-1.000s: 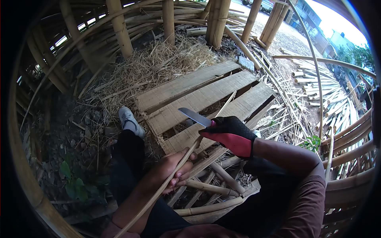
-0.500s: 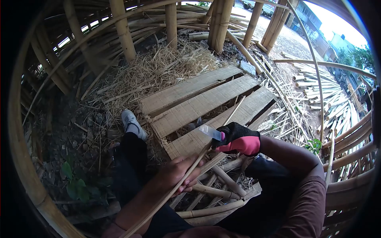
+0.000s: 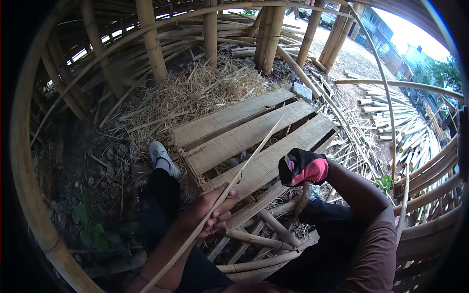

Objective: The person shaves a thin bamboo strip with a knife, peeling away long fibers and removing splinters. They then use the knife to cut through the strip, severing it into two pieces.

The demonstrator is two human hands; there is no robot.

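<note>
A long, thin bamboo strip (image 3: 250, 160) runs diagonally from the bottom left up over a slatted wooden platform (image 3: 259, 142). Bare fingers of my left hand (image 3: 211, 209) are closed round the strip near the platform's front left corner. My right hand (image 3: 304, 168), in a black and red glove, is closed round the knife (image 3: 291, 165) to the right of the strip, apart from it. The blade is foreshortened and hard to make out; a bit of the pink handle shows at the fingers.
Straw-like shavings (image 3: 215, 83) lie behind the platform. Upright bamboo poles (image 3: 268, 41) stand beyond them. Cut bamboo pieces (image 3: 410, 127) are piled at the right. Bamboo rails (image 3: 264, 238) cross below the platform, between my legs. A shoe (image 3: 163, 158) is left of the platform.
My right hand and the knife have moved right and away from the strip, and the blade has turned. The strip's far end now shows whole above the slats. My left hand has shifted slightly left.
</note>
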